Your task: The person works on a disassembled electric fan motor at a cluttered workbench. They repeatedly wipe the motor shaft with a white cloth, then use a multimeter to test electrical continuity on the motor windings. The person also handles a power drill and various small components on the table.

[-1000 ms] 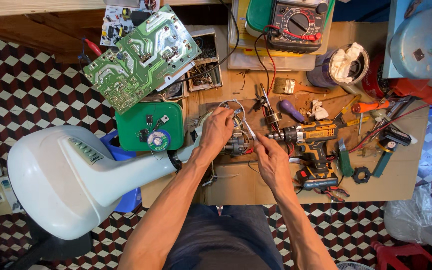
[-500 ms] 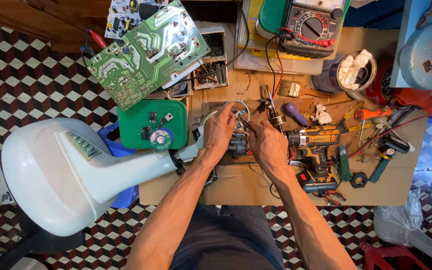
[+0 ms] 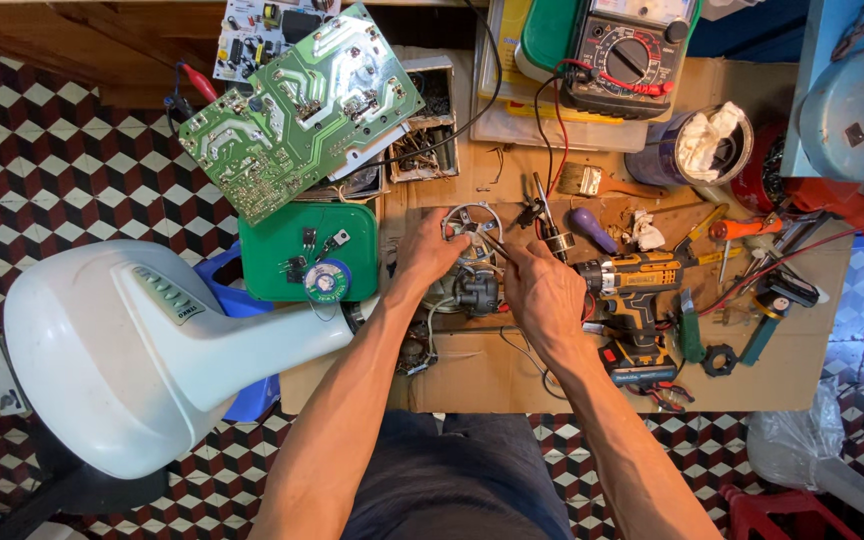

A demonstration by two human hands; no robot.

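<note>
While the view had drifted slightly against the earlier pictures, both hands had stayed at the middle of the wooden workbench (image 3: 472, 375). The left hand (image 3: 430, 252) rested on the small dark motor (image 3: 474, 290), fingers curled together around its upper part and the pale wires (image 3: 472, 212) looping above it. A second before, this hand had sat a little higher over the wires; it had since settled lower onto the motor. The right hand (image 3: 542, 295) lay just beside the motor on its right, thumb and forefinger pinched on a thin metal tool (image 3: 493, 245) whose tip pointed into the wire loop. Earlier the two hands had stood slightly apart; now they nearly touched over the motor.

The motor itself lay on the bench, near its front edge, between the green tray (image 3: 282, 262) on the left and the yellow drill (image 3: 637, 280) on the right. The white fan base (image 3: 112, 350) leaned against the bench at the left, its neck reaching towards the motor. The green circuit board (image 3: 297, 105), the multimeter (image 3: 632, 55) and the purple-handled screwdriver (image 3: 592, 228) had kept their places.
</note>
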